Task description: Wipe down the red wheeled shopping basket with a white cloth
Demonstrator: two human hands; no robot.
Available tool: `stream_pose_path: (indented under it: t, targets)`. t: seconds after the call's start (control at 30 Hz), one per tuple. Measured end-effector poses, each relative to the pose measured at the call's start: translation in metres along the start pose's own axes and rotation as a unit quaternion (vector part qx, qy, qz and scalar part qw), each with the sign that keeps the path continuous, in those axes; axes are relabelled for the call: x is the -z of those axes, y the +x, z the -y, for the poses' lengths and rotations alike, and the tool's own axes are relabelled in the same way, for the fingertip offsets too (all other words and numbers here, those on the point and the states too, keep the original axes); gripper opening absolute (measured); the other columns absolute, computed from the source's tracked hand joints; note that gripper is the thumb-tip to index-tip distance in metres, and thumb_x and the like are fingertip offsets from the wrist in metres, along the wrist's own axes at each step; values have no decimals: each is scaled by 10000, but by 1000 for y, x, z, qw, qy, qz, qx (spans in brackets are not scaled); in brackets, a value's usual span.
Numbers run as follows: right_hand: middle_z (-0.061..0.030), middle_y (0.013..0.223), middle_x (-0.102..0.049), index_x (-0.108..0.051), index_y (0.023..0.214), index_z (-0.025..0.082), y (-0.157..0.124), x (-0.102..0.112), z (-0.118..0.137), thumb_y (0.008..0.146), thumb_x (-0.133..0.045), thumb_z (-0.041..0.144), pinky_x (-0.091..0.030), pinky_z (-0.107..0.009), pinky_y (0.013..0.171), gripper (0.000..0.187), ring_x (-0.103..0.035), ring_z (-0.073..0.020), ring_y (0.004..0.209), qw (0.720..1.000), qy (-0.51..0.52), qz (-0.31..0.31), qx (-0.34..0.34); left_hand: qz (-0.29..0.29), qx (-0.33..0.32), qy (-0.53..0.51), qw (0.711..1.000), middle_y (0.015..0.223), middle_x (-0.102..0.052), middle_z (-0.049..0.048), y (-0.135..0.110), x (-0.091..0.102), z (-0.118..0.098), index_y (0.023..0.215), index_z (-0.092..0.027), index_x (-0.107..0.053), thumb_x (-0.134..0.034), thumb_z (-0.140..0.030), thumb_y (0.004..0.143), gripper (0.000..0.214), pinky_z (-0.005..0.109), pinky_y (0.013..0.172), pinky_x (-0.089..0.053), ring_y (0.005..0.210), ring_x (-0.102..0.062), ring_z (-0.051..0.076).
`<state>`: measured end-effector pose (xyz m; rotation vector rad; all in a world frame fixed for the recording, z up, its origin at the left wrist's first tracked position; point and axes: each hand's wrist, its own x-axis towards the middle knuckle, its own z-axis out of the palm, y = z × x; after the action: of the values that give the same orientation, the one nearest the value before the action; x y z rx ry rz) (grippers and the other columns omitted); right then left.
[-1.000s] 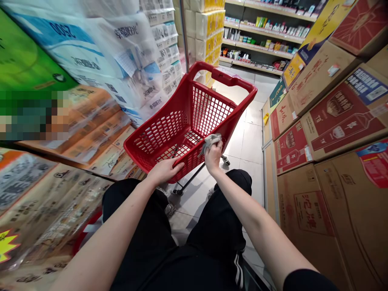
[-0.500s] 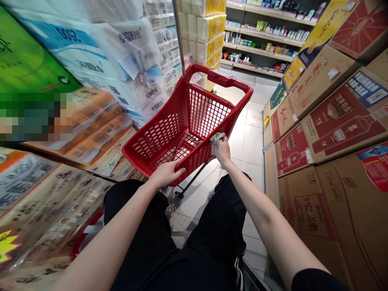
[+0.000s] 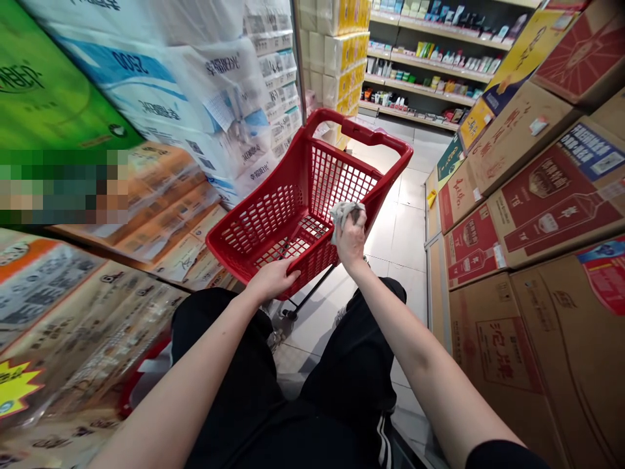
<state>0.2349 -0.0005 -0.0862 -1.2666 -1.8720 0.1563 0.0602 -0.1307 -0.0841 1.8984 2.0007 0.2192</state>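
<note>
Head: left hand (image 3: 271, 280) grips cart (image 3: 303, 176), right hand (image 3: 352, 244) holds cloth (image 3: 342, 212).

On the white package with a blue band (image 3: 124, 71) I can read 2500, upside down from where I'm standing. The plastic-wrapped white package next to it (image 3: 219, 88) carries 幸福阳光 in dark characters. Over on the right, a red-and-tan carton (image 3: 551, 195) bears a small mark, T8 or TB, beside its bottle picture. The brown carton below (image 3: 498, 345) has a framed red print, too stylised for me to be sure of. The yellow starburst sign (image 3: 17, 387) and the green package's lettering (image 3: 22, 75) are too blurred to make out.
</note>
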Motion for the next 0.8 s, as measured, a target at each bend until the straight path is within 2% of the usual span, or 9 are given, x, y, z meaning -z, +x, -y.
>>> stream_pose_path:
  t: [0.13,0.2,0.3,0.37,0.43,0.5,0.6,0.7,0.8]
  targets:
    - [-142,1248,-488,-547,1207,164,-35,-1,23,937,-423,376,-412,-402,915,365,-482,-243,1048,979,-57,101,169,8,25,-8,1000,1076,-685,51,-1,6,-6,1278,-253,-528,-473,-409,802,503,277,810,-458,981,-629,226]
    - [-137,1143,-549,-591,1102,154,-34,-1,23,920,-447,410,-405,-406,900,345,-475,-246,1013,966,-82,131,207,10,32,-11,999,1080,-686,53,-3,8,-9,1274,-245,-531,-485,-415,794,511,274,813,-461,986,-630,228]
    - [-145,1084,-580,-605,1028,148,-7,2,7,916,-448,392,-381,-438,918,311,-453,-264,1042,970,-90,121,191,5,26,-24,999,1091,-685,44,-5,9,-11,1255,-259,-548,-468,-476,806,505,281,824,-461,993,-628,232]
    - [-154,1151,-564,-603,1026,154,18,5,-9,913,-452,329,-337,-490,972,257,-419,-287,1125,982,-74,86,153,-1,26,-41,999,1100,-682,41,-5,8,-10,1233,-261,-570,-430,-540,819,518,293,838,-458,1003,-624,238]
    - [-154,1221,-533,-591,1046,150,38,8,-22,911,-440,257,-244,-556,1044,229,-356,-304,1236,989,-56,58,128,-7,29,-75,997,1154,-661,37,-4,8,-8,1219,-257,-585,-349,-585,848,549,306,878,-446,1057,-600,240]
    - [-150,1207,-544,-583,1058,139,46,8,-27,905,-426,202,-144,-589,1095,228,-321,-300,1292,989,-46,53,129,-23,31,-122,992,1241,-616,21,-2,8,-6,1229,-261,-582,-251,-592,881,583,314,936,-417,1142,-552,231]
    - [-149,1122,-586,-583,1054,120,31,0,-16,886,-449,200,-77,-585,1130,229,-358,-295,1279,984,-44,83,155,-57,38,-187,980,1286,-584,16,1,8,-5,1265,-259,-554,-156,-578,907,623,324,978,-387,1184,-518,213]
    - [-152,1124,-579,-569,1099,116,2,-13,6,869,-488,250,-75,-561,1149,278,-385,-293,1249,979,-39,104,173,-101,71,-234,964,1187,-642,56,5,6,-3,1275,-214,-548,-81,-575,911,694,337,938,-413,1089,-573,209]
    - [-145,1130,-566,-548,1152,118,-18,-21,20,868,-490,275,-78,-544,1161,330,-408,-286,1209,979,-42,98,175,-125,100,-252,955,1076,-682,88,7,6,2,1236,-171,-577,-30,-613,892,783,345,874,-447,993,-613,217]
